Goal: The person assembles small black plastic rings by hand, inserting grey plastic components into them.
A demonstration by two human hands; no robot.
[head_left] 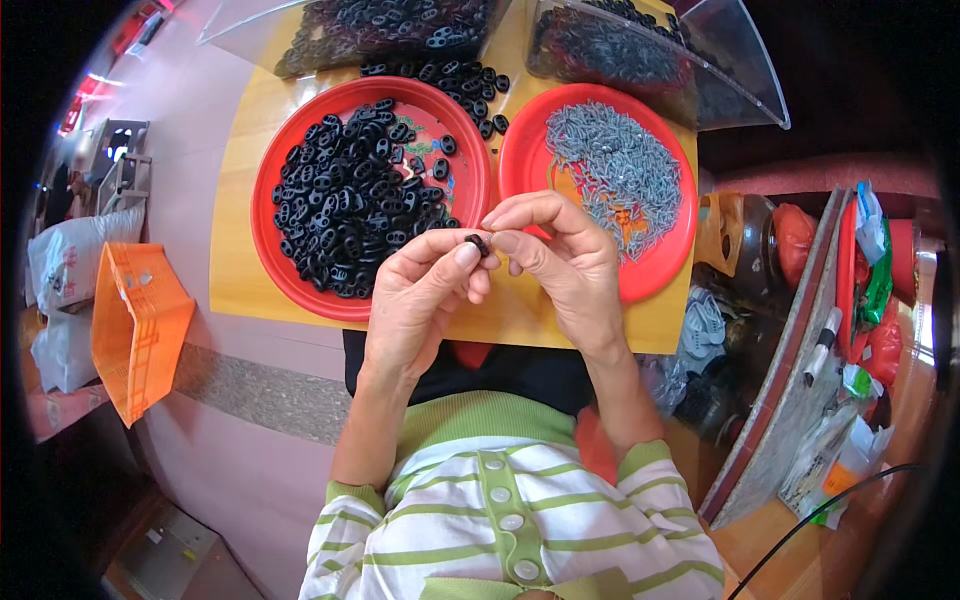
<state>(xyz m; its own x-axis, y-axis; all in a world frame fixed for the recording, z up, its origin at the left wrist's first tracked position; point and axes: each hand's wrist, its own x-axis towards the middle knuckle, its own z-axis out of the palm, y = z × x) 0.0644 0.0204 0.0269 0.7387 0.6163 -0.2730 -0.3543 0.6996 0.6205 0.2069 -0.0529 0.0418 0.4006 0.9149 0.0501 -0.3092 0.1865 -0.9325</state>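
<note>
Between the thumb and forefinger of my left hand [415, 290] is pinched a small black piece with holes, which looks like a cord lock [478, 243]. My right hand [575, 275] meets it from the other side, thumb and fingertips pressed together; what they hold is too small to make out. Behind my left hand, a heap of similar black cord locks [345, 205] fills much of a round red tray [263, 215]. Small grey metal pieces, apparently springs [620, 165], lie in a second red tray [678, 240] beyond my right hand.
Two clear plastic bins, one at the far left [390, 35] and one at the far right [610, 55], hold more black pieces. Loose black pieces [470, 90] lie between them on the yellow table [232, 260]. An orange crate [140, 330] stands on the floor at left.
</note>
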